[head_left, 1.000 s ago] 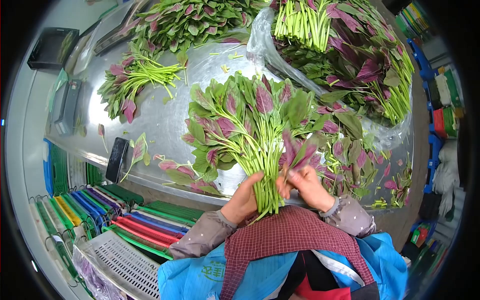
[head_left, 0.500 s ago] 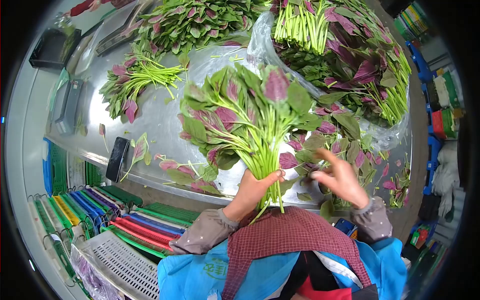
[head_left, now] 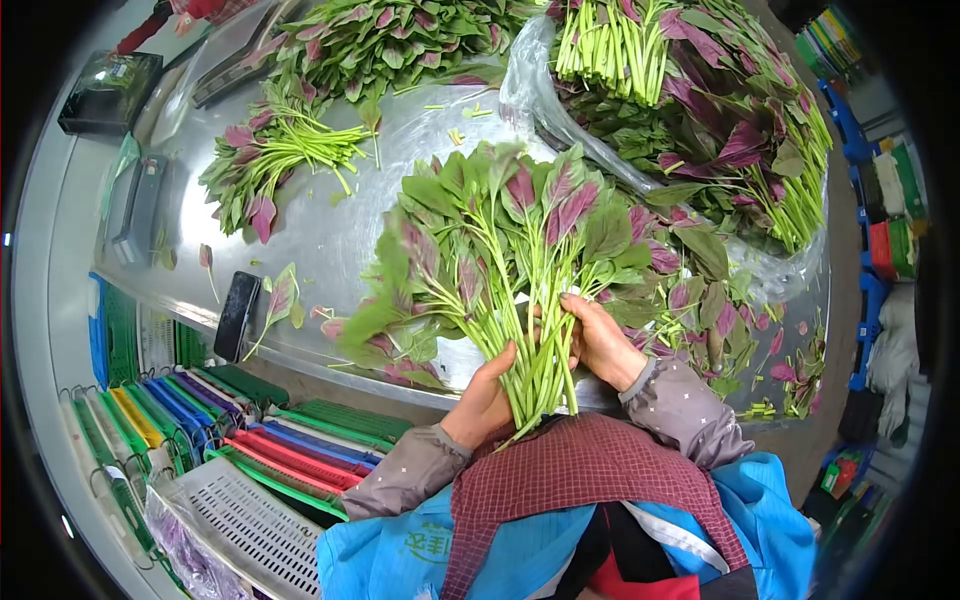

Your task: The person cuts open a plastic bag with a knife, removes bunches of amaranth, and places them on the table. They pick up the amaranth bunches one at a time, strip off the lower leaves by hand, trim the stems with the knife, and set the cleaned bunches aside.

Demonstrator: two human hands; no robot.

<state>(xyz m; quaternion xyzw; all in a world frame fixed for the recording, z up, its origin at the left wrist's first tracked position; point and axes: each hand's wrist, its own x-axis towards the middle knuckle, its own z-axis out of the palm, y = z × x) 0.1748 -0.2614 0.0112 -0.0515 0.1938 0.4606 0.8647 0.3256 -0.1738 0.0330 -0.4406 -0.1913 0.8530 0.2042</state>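
A bunch of green and purple amaranth stands upright in front of me, leaves away from me and pale stems towards my apron. My left hand is wrapped round the stems low on their left side, its thumb lying along them. My right hand grips the same stems from the right, a little higher up, with its thumb in front and its fingers partly hidden behind. Just right of the bunch, loose amaranth leaves are scattered over the metal table.
A smaller amaranth bunch lies at the left, near a black phone. Large amaranth piles fill the back, some beside clear plastic. Coloured crates stand below the table's front left edge. Another person's sleeve shows far left.
My right hand has moved left from beside the bunch and taken hold of its stems. The leaves have spread and shifted, with blur at the left.
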